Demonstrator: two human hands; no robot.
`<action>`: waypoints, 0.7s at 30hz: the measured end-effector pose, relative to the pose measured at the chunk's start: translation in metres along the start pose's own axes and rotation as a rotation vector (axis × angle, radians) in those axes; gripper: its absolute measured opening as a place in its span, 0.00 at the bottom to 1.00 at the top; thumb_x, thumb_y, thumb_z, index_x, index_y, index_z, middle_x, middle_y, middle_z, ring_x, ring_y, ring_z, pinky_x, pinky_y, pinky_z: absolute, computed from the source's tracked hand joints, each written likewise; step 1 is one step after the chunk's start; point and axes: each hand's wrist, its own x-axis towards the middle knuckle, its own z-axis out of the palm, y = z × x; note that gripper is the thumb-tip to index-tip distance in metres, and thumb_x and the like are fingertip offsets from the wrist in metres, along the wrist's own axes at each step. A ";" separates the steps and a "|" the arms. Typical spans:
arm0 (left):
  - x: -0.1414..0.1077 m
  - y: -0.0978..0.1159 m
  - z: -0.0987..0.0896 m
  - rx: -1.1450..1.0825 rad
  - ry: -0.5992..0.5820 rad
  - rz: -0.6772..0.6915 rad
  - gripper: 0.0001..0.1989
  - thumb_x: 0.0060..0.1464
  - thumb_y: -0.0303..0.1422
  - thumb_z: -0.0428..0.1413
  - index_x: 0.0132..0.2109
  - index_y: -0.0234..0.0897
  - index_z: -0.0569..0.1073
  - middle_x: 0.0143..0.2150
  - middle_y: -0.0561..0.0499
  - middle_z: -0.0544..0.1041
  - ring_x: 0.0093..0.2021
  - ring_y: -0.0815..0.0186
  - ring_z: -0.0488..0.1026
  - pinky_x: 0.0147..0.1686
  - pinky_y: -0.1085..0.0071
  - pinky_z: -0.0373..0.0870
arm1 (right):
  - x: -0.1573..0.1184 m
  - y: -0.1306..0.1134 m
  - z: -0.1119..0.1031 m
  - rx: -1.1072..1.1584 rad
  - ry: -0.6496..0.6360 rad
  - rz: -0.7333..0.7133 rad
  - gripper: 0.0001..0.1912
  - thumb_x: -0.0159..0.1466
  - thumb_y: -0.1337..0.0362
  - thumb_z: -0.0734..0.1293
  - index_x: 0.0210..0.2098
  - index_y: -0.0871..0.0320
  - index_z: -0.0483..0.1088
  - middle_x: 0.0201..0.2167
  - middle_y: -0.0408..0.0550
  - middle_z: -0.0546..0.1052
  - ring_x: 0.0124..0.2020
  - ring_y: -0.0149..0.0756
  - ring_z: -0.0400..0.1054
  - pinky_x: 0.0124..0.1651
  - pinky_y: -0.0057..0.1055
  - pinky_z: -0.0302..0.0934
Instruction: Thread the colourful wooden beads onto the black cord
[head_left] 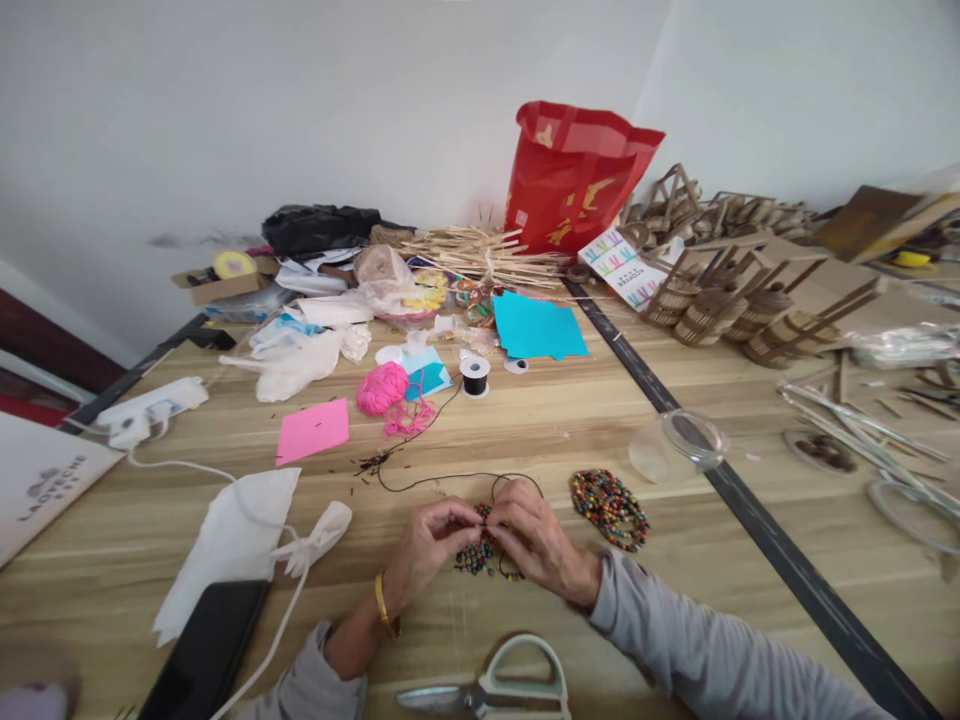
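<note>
Loose multicoloured beads [474, 556] lie in a small pile on the wooden table, partly hidden beneath my hands. My left hand [435, 540], with a gold bangle at its wrist, pinches something tiny at the fingertips. My right hand [531, 535] meets it there, its fingers closed around the end of a thin black cord [442, 476]. Some strung beads hang under the right hand. The cord curves back toward a black spool [475, 378]. Right of my hands sits a coil of strung beads [611, 508]. Scissors [517, 682] rest near the front edge.
A phone [206, 650], white cable and white paper [229, 540] lie left. Pink yarn [382, 388], pink paper [313, 431] and blue sheets [540, 326] are farther back. A clear round container [679, 445] stands right; a red bag [574, 185] and small wooden buckets [787, 335] stand behind.
</note>
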 end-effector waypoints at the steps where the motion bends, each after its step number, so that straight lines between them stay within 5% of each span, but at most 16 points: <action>1: 0.000 0.000 0.000 -0.001 0.000 -0.004 0.09 0.44 0.34 0.63 0.31 0.32 0.77 0.29 0.49 0.75 0.30 0.67 0.70 0.31 0.73 0.67 | 0.000 0.000 0.000 -0.003 -0.001 -0.004 0.04 0.66 0.68 0.59 0.38 0.56 0.66 0.32 0.48 0.70 0.37 0.37 0.63 0.41 0.36 0.61; 21: -0.001 0.000 0.000 0.057 0.029 0.034 0.09 0.46 0.35 0.62 0.30 0.32 0.78 0.29 0.48 0.74 0.30 0.67 0.69 0.31 0.73 0.65 | -0.002 0.002 0.001 0.001 0.003 0.000 0.03 0.65 0.69 0.61 0.37 0.56 0.66 0.32 0.48 0.70 0.37 0.37 0.64 0.42 0.37 0.61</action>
